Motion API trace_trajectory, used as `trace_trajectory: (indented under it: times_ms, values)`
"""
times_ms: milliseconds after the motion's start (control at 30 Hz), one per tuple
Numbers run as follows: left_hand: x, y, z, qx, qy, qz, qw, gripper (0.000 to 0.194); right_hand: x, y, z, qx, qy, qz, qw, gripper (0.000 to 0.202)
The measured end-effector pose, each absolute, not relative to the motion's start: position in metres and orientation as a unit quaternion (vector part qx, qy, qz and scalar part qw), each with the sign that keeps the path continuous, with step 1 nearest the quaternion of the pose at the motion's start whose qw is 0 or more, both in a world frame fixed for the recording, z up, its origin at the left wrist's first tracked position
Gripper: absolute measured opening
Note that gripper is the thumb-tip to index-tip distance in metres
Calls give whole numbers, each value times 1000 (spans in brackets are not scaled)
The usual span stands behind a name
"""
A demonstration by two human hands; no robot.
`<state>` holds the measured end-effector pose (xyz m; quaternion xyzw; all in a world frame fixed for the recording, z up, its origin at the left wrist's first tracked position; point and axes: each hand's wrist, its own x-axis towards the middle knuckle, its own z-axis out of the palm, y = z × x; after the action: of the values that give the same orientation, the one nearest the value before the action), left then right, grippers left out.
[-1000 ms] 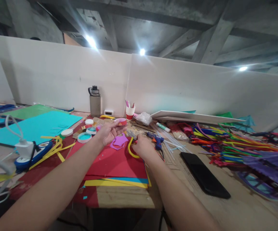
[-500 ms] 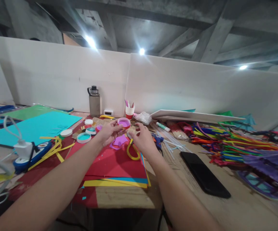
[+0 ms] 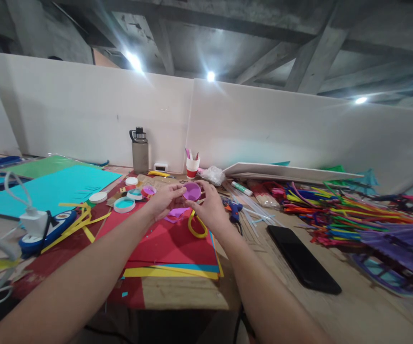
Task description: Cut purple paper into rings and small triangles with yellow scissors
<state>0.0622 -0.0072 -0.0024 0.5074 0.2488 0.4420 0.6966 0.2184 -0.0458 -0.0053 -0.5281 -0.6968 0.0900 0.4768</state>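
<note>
A small round cap with a purple inside is held up between my two hands, its open face tilted toward me. My left hand grips its left edge with thumb and fingers. On the right edge, the fingers of my right hand are closed round it. Below lie purple paper scraps and yellow-handled scissors, whose blades I cannot make out, on a stack of red paper. Left of my hands sit several round caps, among them a white one lined in blue.
A black phone and a blue glue gun lie to the right, before a heap of pipe cleaners. A grey bottle and a cup of pens stand at the back. A power strip is at the left.
The cap has moved slightly right and down and is tilted more toward me. My right hand has closed in on its right edge, where before it was apart from it.
</note>
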Motion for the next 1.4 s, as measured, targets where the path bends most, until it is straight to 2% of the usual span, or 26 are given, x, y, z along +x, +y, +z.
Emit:
trace_trajectory:
  times_ms: [100, 200, 333, 567, 733, 900, 967, 1067, 1100, 1200, 1400]
  values:
    - [63, -5, -5, 509, 274, 443, 685, 19, 219, -44, -8, -504, -719, 92, 470, 63]
    - [64, -5, -7, 516, 277, 452, 673, 24, 219, -44, -8, -503, -726, 93, 460, 58]
    - [66, -6, -8, 516, 263, 449, 680, 28, 218, -42, -10, -507, -703, 90, 491, 57]
    - [66, -5, -9, 521, 275, 452, 670, 28, 217, -41, -11, -475, -720, 124, 490, 54]
    - [64, -5, -7, 603, 322, 456, 570, 28, 221, -40, -10, -490, -690, 175, 504, 41]
    - [66, -11, -3, 661, 367, 441, 483, 29, 229, -37, -13, -573, -653, 82, 489, 39]
    - [68, -14, -2, 675, 378, 437, 458, 29, 231, -38, -12, -588, -662, 64, 460, 32]
    - [70, -16, -4, 690, 376, 444, 429, 31, 231, -41, -9, -600, -674, 51, 428, 9]
    - [70, -16, -5, 689, 373, 446, 432, 32, 230, -42, -8, -604, -675, 45, 421, 6]
    - [72, -15, -9, 659, 360, 448, 485, 37, 229, -44, -5, -612, -677, 38, 408, 14]
    - [76, -21, -9, 563, 299, 395, 662, 42, 225, -47, 0, -623, -687, 35, 372, 20]
